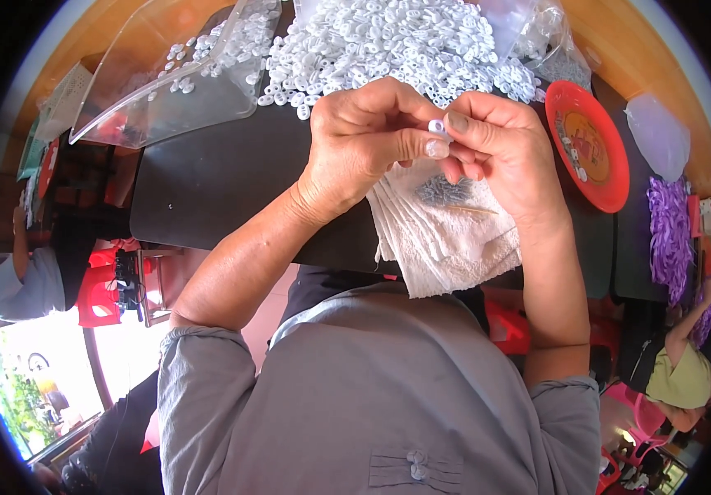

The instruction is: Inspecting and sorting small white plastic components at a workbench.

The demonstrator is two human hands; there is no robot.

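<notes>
Both hands meet above the near side of the dark table, fingertips pinched together. Between them sits a small white oval plastic piece (436, 126) with a dark hole. My left hand (364, 140) grips it between thumb and fingers. My right hand (500, 136) closes its thumb and index finger at the piece's right side; whether it also holds something tiny is hidden. Below the hands lies a folded white towel (421, 247), with a heap of small grey metal bits (444, 191) and a thin stick (473, 211) on it.
A large pile of white oval pieces (380, 49) covers the far table. A clear plastic bin (157, 111) lies tipped at left, spilling more. At right are a red plate (619, 186), a clear bag (656, 136) and purple ribbons (669, 239). Other people sit at both sides.
</notes>
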